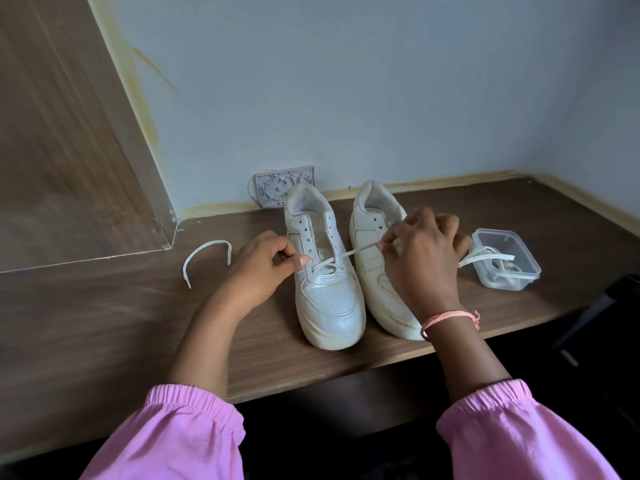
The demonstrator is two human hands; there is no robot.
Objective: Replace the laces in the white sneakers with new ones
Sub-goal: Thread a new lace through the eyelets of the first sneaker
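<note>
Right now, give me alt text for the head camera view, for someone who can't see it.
Two hands lace the left of two white sneakers on a wooden table: the right hand pinches the lace taut, the left hand holds the other side. A loose lace lies left; a plastic box of laces sits right.

In front of me runs a brown wood-grain worktop [104, 323], set into a corner of pale blue wall [346, 81]. A yellowish strip [450, 181] seals the joint where worktop meets wall. To my left a wood-grain panel [52, 133] stands tilted against the wall. Behind, a small pale purple plate [277, 183] with moulded patterns leans on the wall, a thin yellow wire [250, 190] looping beside it.
</note>
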